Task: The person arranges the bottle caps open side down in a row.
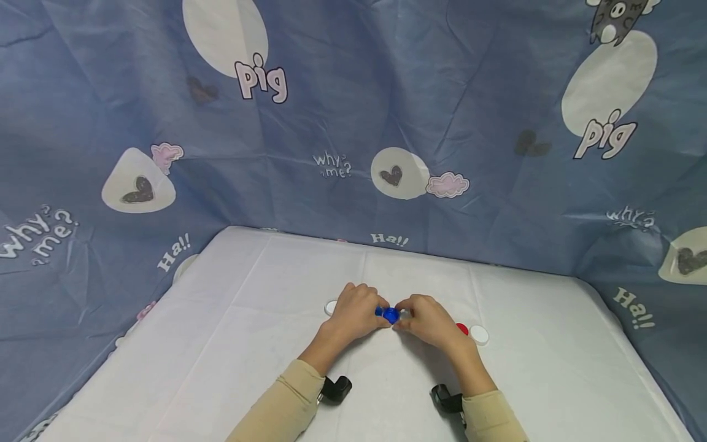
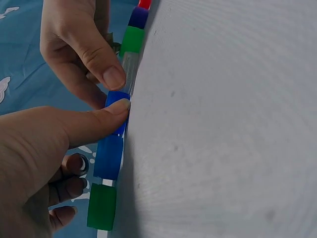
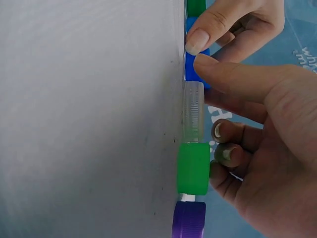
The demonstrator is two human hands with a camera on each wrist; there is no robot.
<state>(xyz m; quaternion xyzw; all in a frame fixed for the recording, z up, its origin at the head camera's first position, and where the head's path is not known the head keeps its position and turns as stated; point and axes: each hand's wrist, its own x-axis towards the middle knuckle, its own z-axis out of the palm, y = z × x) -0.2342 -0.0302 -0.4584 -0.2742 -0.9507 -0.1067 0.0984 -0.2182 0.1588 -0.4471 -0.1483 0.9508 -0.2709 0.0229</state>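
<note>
A blue bottle cap [image 1: 391, 315] lies between the two hands, in a row of coloured caps on the white table. My left hand [image 1: 356, 312] pinches it from the left, thumb in front and index finger behind. From the other side, my right hand [image 1: 428, 319] pinches the same cap with thumb and index finger. Left of it sits a second blue cap [image 2: 108, 157], then a green cap [image 2: 102, 207]. On the right come a clear ridged cap [image 3: 193, 111], another green cap [image 3: 193, 168] and a purple cap [image 3: 188, 220].
At the row's left end a white cap [image 1: 329, 307] shows beside the left hand. A red cap [image 1: 462, 329] and another white cap [image 1: 479, 335] lie beyond the right hand. Blue printed cloth [image 1: 342, 209] hangs behind the white table [image 1: 248, 374].
</note>
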